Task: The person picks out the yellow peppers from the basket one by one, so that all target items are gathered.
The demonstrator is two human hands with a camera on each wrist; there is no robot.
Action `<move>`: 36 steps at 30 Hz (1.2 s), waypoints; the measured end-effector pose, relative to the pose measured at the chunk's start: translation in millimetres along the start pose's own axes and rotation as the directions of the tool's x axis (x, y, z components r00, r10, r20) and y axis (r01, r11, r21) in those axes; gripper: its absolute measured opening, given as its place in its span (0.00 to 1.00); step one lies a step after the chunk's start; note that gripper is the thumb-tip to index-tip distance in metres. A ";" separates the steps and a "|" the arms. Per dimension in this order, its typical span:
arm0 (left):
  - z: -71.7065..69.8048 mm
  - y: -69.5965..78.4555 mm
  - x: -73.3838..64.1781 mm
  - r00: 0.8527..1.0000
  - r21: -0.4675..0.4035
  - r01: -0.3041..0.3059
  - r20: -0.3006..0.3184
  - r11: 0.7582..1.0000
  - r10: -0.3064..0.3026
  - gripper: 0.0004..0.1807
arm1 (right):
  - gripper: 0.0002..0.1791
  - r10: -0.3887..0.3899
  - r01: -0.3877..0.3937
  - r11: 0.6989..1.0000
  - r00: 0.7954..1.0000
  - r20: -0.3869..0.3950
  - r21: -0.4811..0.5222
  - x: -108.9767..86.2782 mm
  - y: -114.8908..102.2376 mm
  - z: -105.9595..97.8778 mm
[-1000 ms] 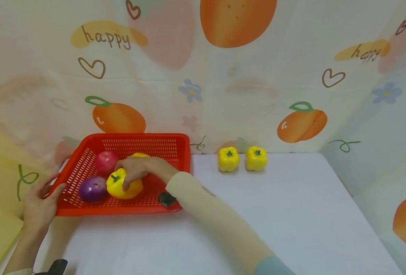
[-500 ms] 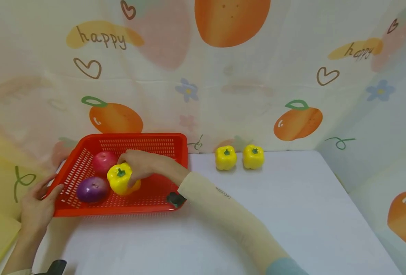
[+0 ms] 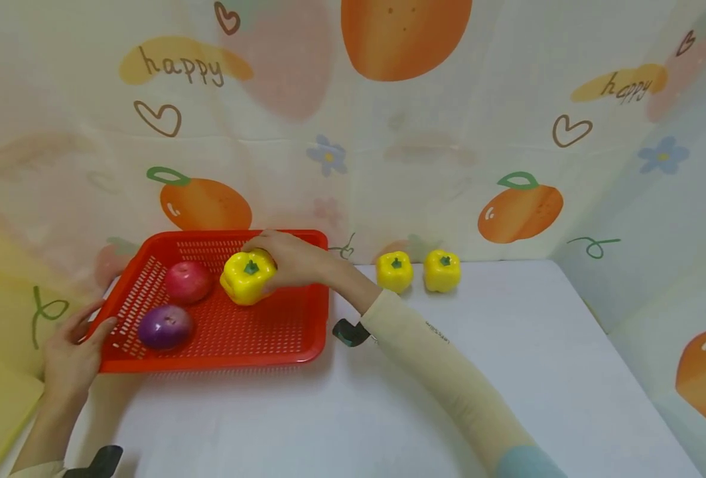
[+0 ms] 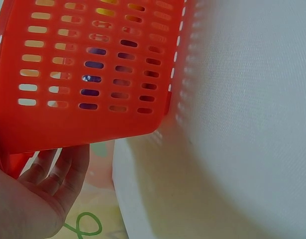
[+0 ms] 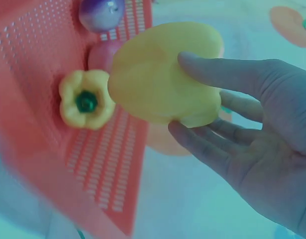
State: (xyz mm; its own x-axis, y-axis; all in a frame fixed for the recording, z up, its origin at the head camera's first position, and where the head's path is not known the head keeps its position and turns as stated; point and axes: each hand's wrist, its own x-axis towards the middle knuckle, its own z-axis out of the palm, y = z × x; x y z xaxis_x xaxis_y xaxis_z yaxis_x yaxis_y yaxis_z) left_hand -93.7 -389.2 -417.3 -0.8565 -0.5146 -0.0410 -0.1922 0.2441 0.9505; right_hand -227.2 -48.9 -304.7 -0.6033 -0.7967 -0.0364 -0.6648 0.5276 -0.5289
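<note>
Left fingers grip the basket, right fingers a yellow pepper, stem up, long axis upright.

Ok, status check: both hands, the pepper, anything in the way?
Left hand gripping red basket by its rim. Right hand holding yellow pepper, raised off basket floor. Second pepper inside basket; no obstruction visible above the held one.

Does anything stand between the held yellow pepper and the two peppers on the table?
Yes: the red basket's right wall crosses that path. The right hand may need to lift its pepper over it.
</note>
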 end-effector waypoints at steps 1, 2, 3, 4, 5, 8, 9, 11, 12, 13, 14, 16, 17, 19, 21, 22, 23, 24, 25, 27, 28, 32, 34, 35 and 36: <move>0.6 0.5 0.5 1.000 0.001 0.002 -0.001 1.000 -0.002 0.27 | 0.37 -0.003 0.003 1.000 1.000 -0.016 0.005 -4.6 2.4 -3.0; 1.0 0.9 0.8 1.000 0.004 0.002 -0.004 1.000 -0.002 0.27 | 0.37 -0.005 0.005 1.000 1.000 -0.031 0.009 -8.6 4.8 -5.8; 1.2 1.1 1.1 1.000 0.009 0.003 -0.007 1.000 -0.003 0.27 | 0.38 -0.015 0.015 1.000 0.999 -0.049 0.007 -12.3 7.2 -8.9; 1.1 1.3 1.2 1.000 0.011 0.004 -0.009 1.000 -0.004 0.27 | 0.38 -0.020 0.021 1.000 0.998 -0.065 0.007 -15.9 9.8 -11.4; 1.0 1.4 1.4 1.000 0.012 0.006 -0.011 1.000 -0.005 0.27 | 0.38 -0.023 0.023 1.000 0.997 -0.076 0.003 -19.4 12.1 -14.2; 0.6 1.2 1.9 1.000 0.011 0.005 -0.014 1.000 -0.005 0.27 | 0.39 -0.022 0.023 1.000 0.994 -0.110 0.002 -30.2 20.3 -22.7; 0.4 1.0 2.2 1.000 0.008 0.004 -0.014 1.000 -0.004 0.27 | 0.39 -0.021 0.022 1.000 0.992 -0.122 0.006 -34.1 23.2 -26.0; 0.4 0.7 3.0 1.000 -0.005 -0.003 -0.014 1.000 0.003 0.26 | 0.39 -0.012 0.018 0.999 0.990 -0.140 0.043 -42.8 29.6 -32.8; 0.6 0.7 3.6 1.000 -0.016 -0.009 -0.013 1.000 0.009 0.26 | 0.38 -0.007 0.018 0.997 0.989 -0.150 0.070 -47.3 33.0 -36.1; 0.7 0.7 4.1 1.000 -0.023 -0.015 -0.014 1.000 0.015 0.26 | 0.37 -0.002 0.017 0.995 0.987 -0.158 0.094 -51.9 36.4 -39.6; 0.7 0.7 4.2 1.000 -0.028 -0.017 -0.011 0.999 0.017 0.26 | 0.37 0.005 0.016 0.992 0.987 -0.163 0.127 -56.4 40.0 -42.8; 0.0 0.1 3.3 1.000 -0.029 -0.006 -0.009 1.000 0.006 0.26 | 0.37 0.023 0.008 0.984 0.985 -0.168 0.180 -64.6 47.3 -48.0; -1.0 -0.6 2.1 1.000 -0.022 0.006 -0.011 1.000 -0.006 0.27 | 0.37 0.035 0.000 0.980 0.985 -0.170 0.199 -68.0 50.8 -50.0; -3.7 -2.1 -0.6 0.999 -0.005 0.030 -0.016 1.000 -0.030 0.27 | 0.37 0.048 -0.012 0.979 0.984 -0.174 0.203 -73.9 57.8 -53.2; -6.2 -3.3 -2.6 0.999 -0.003 0.044 -0.019 0.999 -0.044 0.27 | 0.38 0.064 -0.026 0.979 0.981 -0.181 0.203 -79.3 64.8 -55.3; -6.7 -3.5 -2.8 0.999 -0.010 0.042 -0.022 0.999 -0.042 0.27 | 0.37 0.073 -0.034 0.978 0.979 -0.188 0.205 -82.5 68.3 -56.2; -6.7 -3.5 -2.6 0.999 -0.025 0.032 -0.017 0.999 -0.032 0.27 | 0.37 0.084 -0.043 0.978 0.977 -0.194 0.204 -86.2 72.2 -57.2; -6.0 -3.1 -2.1 1.000 -0.032 0.018 -0.013 0.999 -0.019 0.27 | 0.37 0.096 -0.054 0.976 0.975 -0.199 0.209 -90.3 76.2 -58.1; -4.9 -2.8 -1.7 1.000 -0.036 0.006 -0.006 0.999 -0.006 0.27 | 0.37 0.112 -0.068 0.975 0.972 -0.206 0.211 -94.8 80.0 -59.2; -2.4 -2.0 -0.7 1.000 -0.049 -0.008 0.006 0.999 0.008 0.27 | 0.38 0.141 -0.095 0.974 0.965 -0.219 0.208 -104.2 87.5 -61.9; -1.3 -1.7 -0.4 1.000 -0.065 -0.008 0.012 0.998 0.008 0.27 | 0.38 0.153 -0.108 0.973 0.963 -0.223 0.202 -108.6 91.0 -63.3; 0.2 -0.6 -0.3 1.000 -0.062 -0.001 0.011 0.998 0.002 0.26 | 0.39 0.182 -0.143 0.975 0.954 -0.240 0.168 -124.0 103.6 -69.2; -0.1 -0.6 0.2 1.000 -0.056 -0.001 0.008 0.998 0.001 0.26 | 0.39 0.192 -0.156 0.975 0.950 -0.248 0.158 -131.3 108.6 -72.0; -0.5 -1.0 0.4 1.000 -0.037 -0.005 0.005 0.999 0.005 0.26 | 0.39 0.196 -0.160 0.975 0.948 -0.251 0.155 -134.9 110.9 -73.1; -0.8 -1.4 0.7 1.000 -0.031 -0.008 0.005 0.999 0.009 0.26 | 0.39 0.202 -0.167 0.974 0.946 -0.254 0.152 -138.6 113.0 -74.4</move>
State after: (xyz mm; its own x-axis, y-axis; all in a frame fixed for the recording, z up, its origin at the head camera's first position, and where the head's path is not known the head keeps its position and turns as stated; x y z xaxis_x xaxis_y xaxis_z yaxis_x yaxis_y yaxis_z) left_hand -93.6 -390.6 -418.4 -0.8603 -0.5086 -0.0344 -0.1702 0.2230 0.9598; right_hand -251.4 143.1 -296.4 -0.8171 -0.5717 0.0743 -0.4796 0.6025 -0.6380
